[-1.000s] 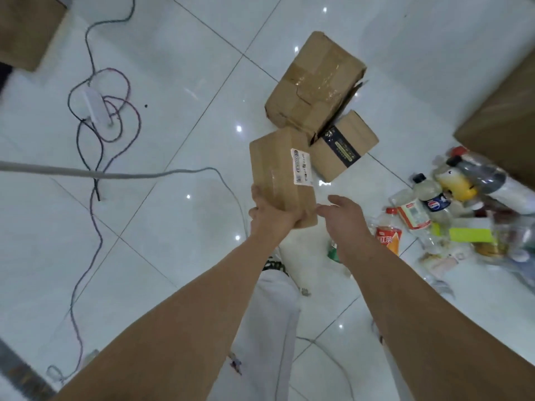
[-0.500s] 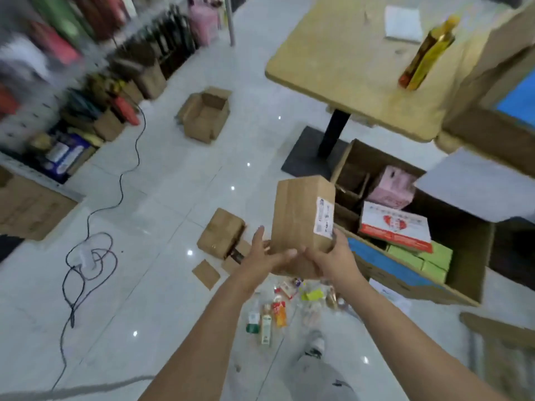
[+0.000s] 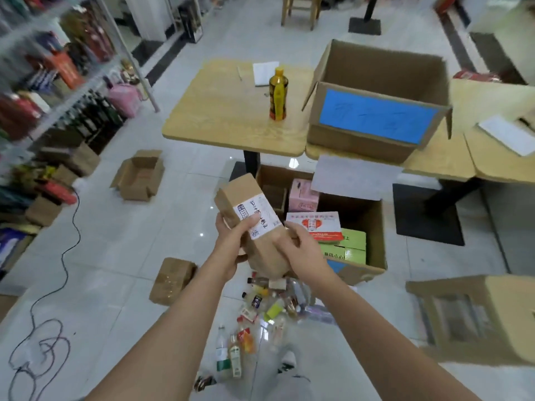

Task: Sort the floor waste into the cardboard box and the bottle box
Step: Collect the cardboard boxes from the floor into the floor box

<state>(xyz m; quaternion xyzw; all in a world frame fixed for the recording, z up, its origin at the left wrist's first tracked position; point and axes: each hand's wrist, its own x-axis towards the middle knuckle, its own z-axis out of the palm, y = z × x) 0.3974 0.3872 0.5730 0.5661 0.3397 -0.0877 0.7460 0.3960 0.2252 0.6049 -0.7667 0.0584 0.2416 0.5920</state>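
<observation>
A small brown cardboard box with a white shipping label is held in the air at centre. My left hand grips its left side with the thumb on the label. My right hand grips its lower right side. Just behind it on the floor stands a large open cardboard box holding pink, red-and-white and green cartons. A second large open box with a blue label sits on the wooden table. Below my hands, several plastic bottles lie scattered on the white tiles.
A taped cardboard box lies on the floor at left, an open one farther back. A yellow bottle stands on the table. A wooden stool is at right, cables at left, shelves along the left wall.
The view lifted from the floor to the tables and boxes. My right hand joined my left on the small box, which now tilts to the left beside the floor box.
</observation>
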